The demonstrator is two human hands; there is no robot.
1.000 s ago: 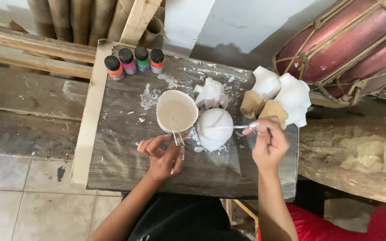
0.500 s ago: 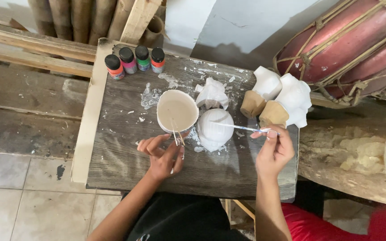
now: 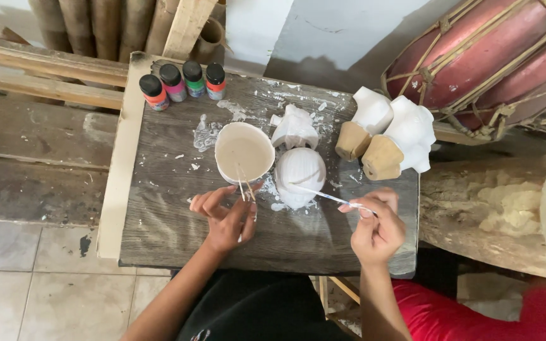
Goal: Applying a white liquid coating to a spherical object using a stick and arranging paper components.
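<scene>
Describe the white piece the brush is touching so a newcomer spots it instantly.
On the dark wooden board, look just right of the round bowl of white paint. The ribbed white dome-shaped carving lies there, the right hand's thin brush on it. Unlike the three neighbouring white carvings, it is rounded, with fine grooves.

**One head view, straight down**

You had a single camera, worn on your head, and it looked almost straight down onto the bench (image 3: 159, 233) from close above. Your forearms entered from the bottom edge. The far wall lay at the top, floor tiles at the lower left. No second view shared the scene.
</scene>
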